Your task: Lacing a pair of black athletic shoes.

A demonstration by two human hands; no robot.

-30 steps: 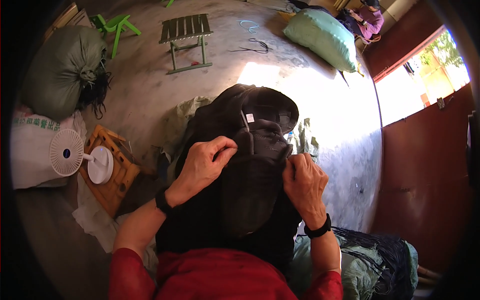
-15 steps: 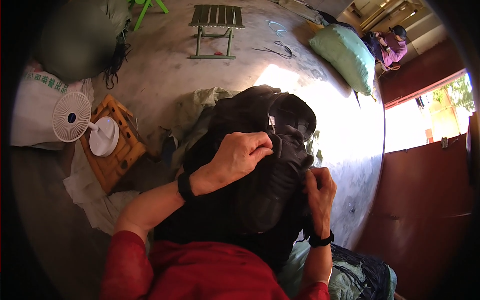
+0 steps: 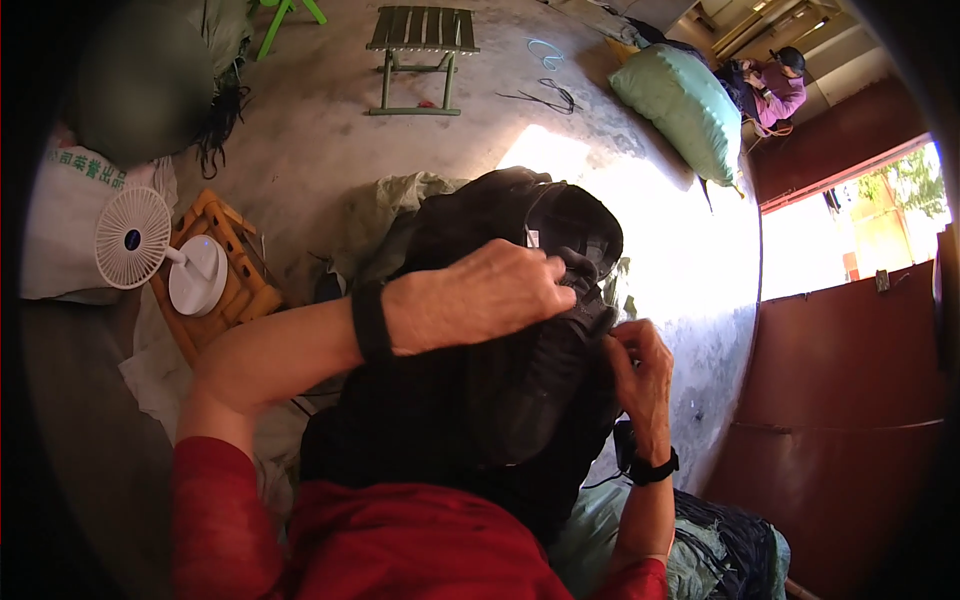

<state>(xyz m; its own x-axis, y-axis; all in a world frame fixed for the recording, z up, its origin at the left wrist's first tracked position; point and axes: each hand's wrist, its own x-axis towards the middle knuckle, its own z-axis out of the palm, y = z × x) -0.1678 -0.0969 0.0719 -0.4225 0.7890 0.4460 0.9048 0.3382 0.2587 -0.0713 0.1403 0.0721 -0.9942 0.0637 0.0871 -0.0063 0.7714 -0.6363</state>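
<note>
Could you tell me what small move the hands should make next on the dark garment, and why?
Probably draw the left hand a little along the fold it pinches near the white tag, while the right hand keeps the edge of the dark garment steady. Both hands already grip the cloth close together, and the garment lies bunched over the lap, so smoothing that fold seems the likely step.

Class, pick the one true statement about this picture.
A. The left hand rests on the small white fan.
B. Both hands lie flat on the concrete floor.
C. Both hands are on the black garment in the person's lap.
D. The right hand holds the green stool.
C. The left hand lies across the top of the black garment and the right hand pinches its edge; the white fan and green stool stand apart, untouched.
</note>
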